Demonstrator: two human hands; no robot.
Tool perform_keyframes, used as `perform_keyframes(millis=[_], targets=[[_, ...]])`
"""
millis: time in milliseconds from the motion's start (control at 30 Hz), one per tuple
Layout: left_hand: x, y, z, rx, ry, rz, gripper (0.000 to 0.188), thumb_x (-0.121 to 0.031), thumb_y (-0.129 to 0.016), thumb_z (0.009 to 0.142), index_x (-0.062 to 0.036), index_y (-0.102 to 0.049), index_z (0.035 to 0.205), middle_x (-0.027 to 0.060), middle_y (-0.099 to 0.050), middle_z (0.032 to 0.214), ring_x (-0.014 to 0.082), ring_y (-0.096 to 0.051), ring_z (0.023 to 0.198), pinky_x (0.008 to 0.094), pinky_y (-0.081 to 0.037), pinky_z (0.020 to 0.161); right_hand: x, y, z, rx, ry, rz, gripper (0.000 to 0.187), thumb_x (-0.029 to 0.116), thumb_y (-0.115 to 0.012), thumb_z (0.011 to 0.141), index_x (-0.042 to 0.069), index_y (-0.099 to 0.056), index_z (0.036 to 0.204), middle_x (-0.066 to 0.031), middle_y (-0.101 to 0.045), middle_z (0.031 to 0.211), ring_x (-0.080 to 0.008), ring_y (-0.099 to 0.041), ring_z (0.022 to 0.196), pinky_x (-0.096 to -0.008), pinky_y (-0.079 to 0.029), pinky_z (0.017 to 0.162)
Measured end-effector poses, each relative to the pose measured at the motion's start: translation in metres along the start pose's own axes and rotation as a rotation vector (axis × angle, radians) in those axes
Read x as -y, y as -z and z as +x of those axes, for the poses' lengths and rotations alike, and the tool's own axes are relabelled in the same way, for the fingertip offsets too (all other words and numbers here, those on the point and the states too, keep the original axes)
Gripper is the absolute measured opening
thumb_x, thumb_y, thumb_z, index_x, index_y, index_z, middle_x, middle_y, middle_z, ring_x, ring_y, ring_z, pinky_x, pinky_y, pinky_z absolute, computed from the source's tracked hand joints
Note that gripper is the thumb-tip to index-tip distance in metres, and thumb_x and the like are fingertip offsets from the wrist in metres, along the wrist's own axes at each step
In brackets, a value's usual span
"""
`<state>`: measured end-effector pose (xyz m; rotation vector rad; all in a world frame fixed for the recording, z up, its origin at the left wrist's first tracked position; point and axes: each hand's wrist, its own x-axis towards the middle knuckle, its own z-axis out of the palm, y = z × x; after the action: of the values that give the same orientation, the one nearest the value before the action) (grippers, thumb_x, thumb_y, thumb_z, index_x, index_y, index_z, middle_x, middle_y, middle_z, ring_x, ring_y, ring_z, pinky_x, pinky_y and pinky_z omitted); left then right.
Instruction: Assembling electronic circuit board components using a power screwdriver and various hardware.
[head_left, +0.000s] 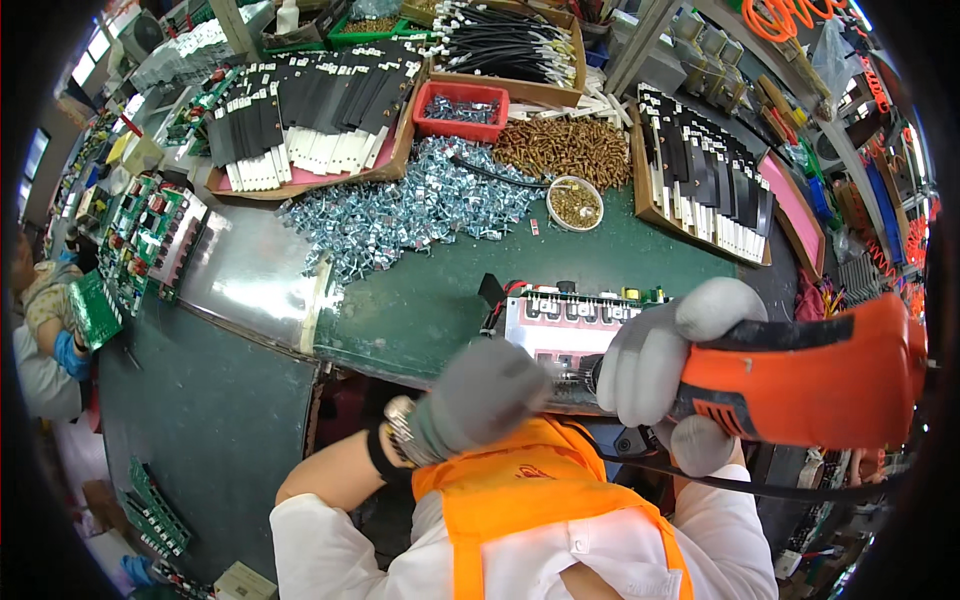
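My right hand (645, 360), in a pale grey glove, is wrapped around an orange and black power drill (800, 385). The drill's chuck end points left, toward a circuit board (570, 320) on the bench in front of me. Along that board runs a pale plate with several black parts in a row, and red and black wires stick out at its left end. My left hand (485, 395), in a darker grey glove, is at the near edge of the bench, left of the drill tip. Motion smears its fingers, so whether they hold anything is unclear.
Behind the board lie a heap of small silvery metal parts (410, 205), brass-coloured screws (570, 150), a round tub (575, 204) and a red bin (462, 112). Boxes of black-and-white strips (700, 175) stand on both sides. At left, another person's hand holds a green board (95, 308).
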<state>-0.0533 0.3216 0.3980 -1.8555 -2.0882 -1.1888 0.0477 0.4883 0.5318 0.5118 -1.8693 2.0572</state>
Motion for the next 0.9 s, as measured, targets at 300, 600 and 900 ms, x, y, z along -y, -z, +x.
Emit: perform_keyframes(millis=[300, 600, 900], targets=[[0.137, 0.003, 0.026, 0.1, 0.366, 0.412, 0.015, -0.015, -0.067, 0.08, -0.0093, -0.065, 0.093, 0.0111, -0.061, 0.087, 0.0314, -0.061, 0.083, 0.0421, -0.049, 0.072, 0.008, -0.001, -0.01, -0.169, -0.026, 0.106, 0.068, 0.026, -0.08, 0.078, 0.003, -0.039, 0.127, -0.0039, -0.058, 0.069, -0.0175, -0.056, 0.054, -0.032, -0.047, 0.053], [0.144, -0.016, 0.043, 0.282, 0.401, 0.692, 0.012, -0.021, -0.06, 0.085, -0.0098, -0.064, 0.089, 0.01, -0.062, 0.088, 0.0287, -0.06, 0.085, 0.0408, -0.048, 0.075, 0.016, 0.003, -0.018, -0.308, 0.067, 0.066, 0.075, 0.03, -0.082, 0.075, 0.003, -0.038, 0.13, -0.0033, -0.057, 0.067, -0.0163, -0.055, 0.051, -0.0311, -0.045, 0.05], [0.032, 0.066, 0.051, -0.01, 0.955, -0.898, 0.016, -0.018, -0.049, 0.096, -0.0034, -0.056, 0.098, 0.0018, -0.058, 0.07, 0.0072, -0.053, 0.056, 0.0204, -0.041, 0.047, 0.01, 0.02, -0.021, -0.253, 0.189, 0.129, 0.072, 0.031, -0.081, 0.078, 0.003, -0.038, 0.129, -0.0023, -0.056, 0.065, -0.0159, -0.053, 0.049, -0.0319, -0.045, 0.047]])
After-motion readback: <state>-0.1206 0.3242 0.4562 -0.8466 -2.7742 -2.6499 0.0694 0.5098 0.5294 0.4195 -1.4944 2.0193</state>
